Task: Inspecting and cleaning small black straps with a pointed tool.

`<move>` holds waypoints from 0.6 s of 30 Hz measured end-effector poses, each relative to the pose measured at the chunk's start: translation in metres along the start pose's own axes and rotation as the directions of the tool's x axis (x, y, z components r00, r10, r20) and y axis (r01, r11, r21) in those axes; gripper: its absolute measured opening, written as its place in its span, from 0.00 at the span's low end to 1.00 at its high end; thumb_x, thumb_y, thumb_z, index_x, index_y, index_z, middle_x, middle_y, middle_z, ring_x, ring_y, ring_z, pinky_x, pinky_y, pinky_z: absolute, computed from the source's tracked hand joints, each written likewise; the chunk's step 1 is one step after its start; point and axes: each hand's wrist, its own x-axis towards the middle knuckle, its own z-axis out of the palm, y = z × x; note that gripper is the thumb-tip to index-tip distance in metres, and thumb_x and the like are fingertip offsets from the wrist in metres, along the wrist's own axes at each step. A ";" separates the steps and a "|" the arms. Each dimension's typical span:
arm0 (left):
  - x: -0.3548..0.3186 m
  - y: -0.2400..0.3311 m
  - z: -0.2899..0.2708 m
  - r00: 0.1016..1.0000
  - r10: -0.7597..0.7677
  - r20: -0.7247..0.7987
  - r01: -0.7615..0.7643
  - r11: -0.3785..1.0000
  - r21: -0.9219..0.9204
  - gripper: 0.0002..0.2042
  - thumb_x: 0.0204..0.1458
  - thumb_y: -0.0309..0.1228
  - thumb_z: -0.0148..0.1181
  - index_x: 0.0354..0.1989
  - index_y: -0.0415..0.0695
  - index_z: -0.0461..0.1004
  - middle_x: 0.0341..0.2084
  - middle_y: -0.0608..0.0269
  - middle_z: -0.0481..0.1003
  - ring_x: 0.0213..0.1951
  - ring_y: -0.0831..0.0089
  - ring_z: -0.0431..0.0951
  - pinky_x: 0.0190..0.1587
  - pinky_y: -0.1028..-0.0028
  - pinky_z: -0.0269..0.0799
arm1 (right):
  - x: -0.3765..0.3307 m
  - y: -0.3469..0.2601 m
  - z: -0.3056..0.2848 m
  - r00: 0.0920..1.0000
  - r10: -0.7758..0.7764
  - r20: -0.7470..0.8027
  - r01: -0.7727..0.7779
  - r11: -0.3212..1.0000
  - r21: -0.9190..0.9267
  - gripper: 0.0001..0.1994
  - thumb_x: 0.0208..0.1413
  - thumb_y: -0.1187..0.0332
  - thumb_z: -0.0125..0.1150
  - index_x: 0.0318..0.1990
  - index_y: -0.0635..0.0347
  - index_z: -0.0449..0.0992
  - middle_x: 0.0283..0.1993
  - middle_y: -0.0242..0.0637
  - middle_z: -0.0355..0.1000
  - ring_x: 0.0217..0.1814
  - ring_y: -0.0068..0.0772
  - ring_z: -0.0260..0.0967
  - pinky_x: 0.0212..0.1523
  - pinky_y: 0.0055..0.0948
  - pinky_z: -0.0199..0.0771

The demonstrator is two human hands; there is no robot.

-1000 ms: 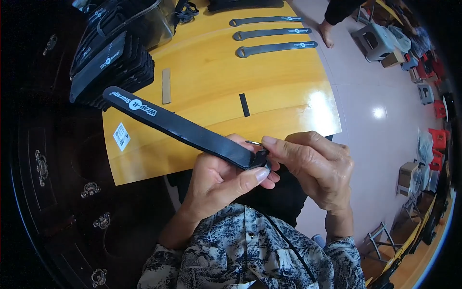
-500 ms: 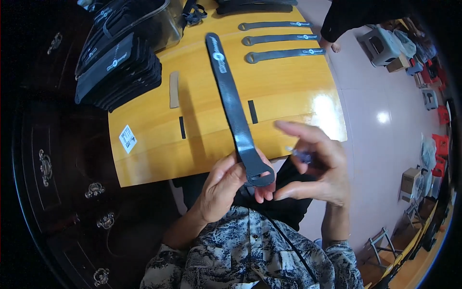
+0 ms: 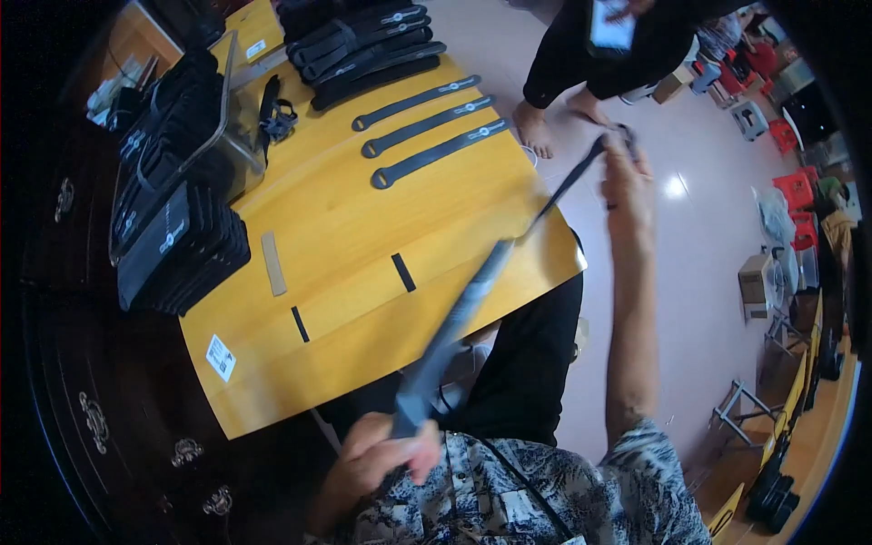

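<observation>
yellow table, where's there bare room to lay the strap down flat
The widest bare patch of the yellow table lies between the three flat straps and the two short black strips, right of the tan strip. The near edge by the white label is also free. The far and left sides are crowded with stacked black straps.

My black strap (image 3: 472, 295) crosses the yellow wooden table (image 3: 363, 236); my shirt (image 3: 527, 490) is navy-and-white floral.
</observation>
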 end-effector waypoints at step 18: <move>0.036 -0.025 -0.028 0.911 0.328 -0.251 -0.384 0.896 -0.224 0.17 0.59 0.43 0.46 0.38 0.37 0.63 0.16 0.62 0.61 0.15 0.75 0.58 0.17 0.73 0.59 | -0.054 0.026 0.050 0.696 -0.483 0.531 0.686 0.228 -0.691 0.05 0.48 0.71 0.61 0.32 0.57 0.72 0.34 0.33 0.72 0.32 0.33 0.72 0.27 0.26 0.73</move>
